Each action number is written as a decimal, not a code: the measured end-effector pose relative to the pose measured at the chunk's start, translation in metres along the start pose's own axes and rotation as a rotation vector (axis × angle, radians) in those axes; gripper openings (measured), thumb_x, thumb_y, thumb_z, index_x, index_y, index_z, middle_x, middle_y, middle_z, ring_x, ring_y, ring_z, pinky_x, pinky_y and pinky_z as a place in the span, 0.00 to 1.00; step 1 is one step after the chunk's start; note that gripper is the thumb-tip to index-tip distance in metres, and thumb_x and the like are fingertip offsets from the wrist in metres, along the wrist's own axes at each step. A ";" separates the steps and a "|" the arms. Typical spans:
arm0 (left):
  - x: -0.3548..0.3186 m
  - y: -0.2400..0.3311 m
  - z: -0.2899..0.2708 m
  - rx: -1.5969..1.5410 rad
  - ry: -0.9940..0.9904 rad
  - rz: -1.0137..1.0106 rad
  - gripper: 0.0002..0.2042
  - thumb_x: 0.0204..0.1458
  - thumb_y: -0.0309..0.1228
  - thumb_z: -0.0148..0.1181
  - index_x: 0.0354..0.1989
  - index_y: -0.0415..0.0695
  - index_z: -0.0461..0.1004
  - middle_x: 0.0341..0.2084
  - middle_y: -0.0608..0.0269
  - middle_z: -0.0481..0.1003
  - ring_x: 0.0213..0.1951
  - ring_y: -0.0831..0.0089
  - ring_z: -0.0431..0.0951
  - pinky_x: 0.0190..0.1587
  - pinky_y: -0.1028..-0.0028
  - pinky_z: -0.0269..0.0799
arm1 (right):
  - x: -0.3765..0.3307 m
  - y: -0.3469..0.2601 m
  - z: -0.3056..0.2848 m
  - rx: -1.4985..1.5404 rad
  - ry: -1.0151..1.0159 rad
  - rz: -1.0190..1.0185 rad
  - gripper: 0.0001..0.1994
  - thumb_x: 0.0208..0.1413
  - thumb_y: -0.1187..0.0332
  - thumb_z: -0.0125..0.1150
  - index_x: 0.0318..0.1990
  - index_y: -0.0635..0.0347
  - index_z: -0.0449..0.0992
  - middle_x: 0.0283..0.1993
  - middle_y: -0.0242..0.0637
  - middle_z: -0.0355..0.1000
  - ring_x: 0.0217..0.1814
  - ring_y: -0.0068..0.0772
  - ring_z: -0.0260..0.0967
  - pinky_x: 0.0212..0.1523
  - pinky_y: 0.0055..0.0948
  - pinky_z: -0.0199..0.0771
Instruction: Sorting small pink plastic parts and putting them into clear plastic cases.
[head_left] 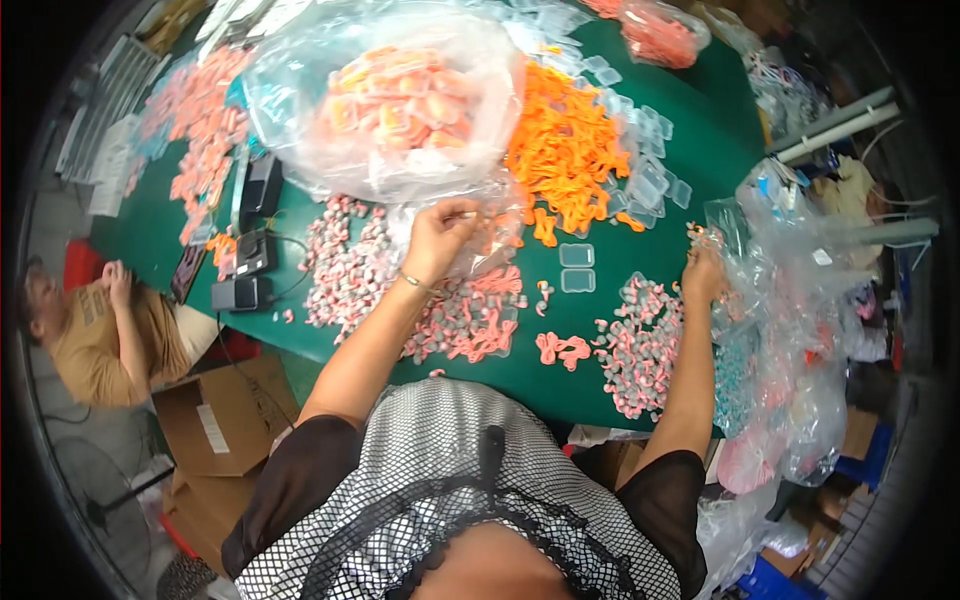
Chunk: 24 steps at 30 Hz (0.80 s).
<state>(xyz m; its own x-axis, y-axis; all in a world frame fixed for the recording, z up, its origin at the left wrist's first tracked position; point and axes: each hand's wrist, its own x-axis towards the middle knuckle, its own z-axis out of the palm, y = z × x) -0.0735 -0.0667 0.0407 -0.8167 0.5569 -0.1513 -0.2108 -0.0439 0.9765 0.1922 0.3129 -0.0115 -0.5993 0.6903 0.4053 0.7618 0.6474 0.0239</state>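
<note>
My left hand (440, 240) is closed in a pinch at the near edge of a large clear plastic bag (270, 110) of orange-and-clear cases (400, 100). What its fingertips hold is too small to make out. Off to the right, my right hand (702, 275) has its fingers curled together beside a heap of grey-and-pink small parts (640, 345). Something small and pinkish shows at its fingertips, its kind unclear. Between my hands lie an open clear plastic case (577, 268), a single grey-and-pink piece (544, 297) and pink cord-like pieces (562, 349).
Orange cord-like pieces (565, 140) are piled beyond the open case, with clear cases (650, 185) beside them. Clear bags (790, 260) crowd the right edge of the green table (560, 395). Black boxes with a cable (240, 294) stand left. Another person (110, 335) sits at the far left.
</note>
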 end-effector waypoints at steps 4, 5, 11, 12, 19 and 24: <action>-0.005 0.007 0.000 0.139 0.038 0.013 0.08 0.53 0.20 0.53 0.40 0.34 0.74 0.29 0.63 0.77 0.29 0.79 0.75 0.33 0.79 0.74 | -0.003 -0.011 -0.008 0.088 0.068 -0.085 0.05 0.44 0.71 0.61 0.32 0.55 0.77 0.39 0.42 0.73 0.43 0.48 0.69 0.44 0.42 0.67; -0.003 0.000 -0.004 0.146 0.018 0.053 0.08 0.54 0.22 0.53 0.41 0.35 0.74 0.28 0.63 0.77 0.27 0.80 0.75 0.31 0.80 0.73 | -0.001 -0.017 -0.011 0.133 0.045 -0.087 0.06 0.45 0.72 0.61 0.33 0.56 0.77 0.39 0.42 0.73 0.43 0.48 0.69 0.43 0.41 0.67; -0.006 0.000 0.000 0.133 -0.059 0.073 0.07 0.54 0.22 0.53 0.40 0.33 0.72 0.25 0.63 0.76 0.26 0.79 0.76 0.31 0.80 0.73 | -0.016 -0.027 -0.019 0.446 -0.038 -0.023 0.06 0.49 0.74 0.59 0.36 0.59 0.77 0.34 0.41 0.71 0.35 0.39 0.70 0.37 0.34 0.70; -0.006 0.001 0.000 0.126 -0.072 0.068 0.07 0.54 0.21 0.53 0.39 0.33 0.71 0.25 0.64 0.76 0.26 0.79 0.76 0.31 0.80 0.73 | -0.018 -0.036 -0.027 0.445 -0.039 -0.025 0.06 0.49 0.74 0.59 0.36 0.59 0.77 0.34 0.41 0.71 0.35 0.39 0.70 0.37 0.34 0.70; -0.036 0.002 0.043 0.099 -0.311 0.039 0.06 0.52 0.20 0.53 0.38 0.38 0.71 0.25 0.66 0.75 0.28 0.79 0.77 0.27 0.79 0.74 | -0.072 -0.141 -0.081 1.019 -0.197 0.012 0.07 0.47 0.77 0.61 0.35 0.59 0.78 0.31 0.33 0.71 0.27 0.21 0.67 0.29 0.21 0.67; -0.041 -0.023 0.086 0.461 -0.392 0.032 0.04 0.50 0.25 0.58 0.33 0.40 0.75 0.27 0.60 0.75 0.31 0.74 0.77 0.31 0.73 0.73 | -0.094 -0.162 -0.071 0.949 -0.158 -0.114 0.07 0.46 0.76 0.61 0.35 0.59 0.78 0.33 0.38 0.72 0.29 0.32 0.71 0.31 0.27 0.70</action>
<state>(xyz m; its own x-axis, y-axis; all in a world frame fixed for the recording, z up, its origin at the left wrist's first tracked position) 0.0108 -0.0170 0.0378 -0.5414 0.8292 -0.1387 0.1364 0.2494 0.9587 0.1423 0.1202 0.0118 -0.7363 0.5979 0.3170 0.2228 0.6565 -0.7207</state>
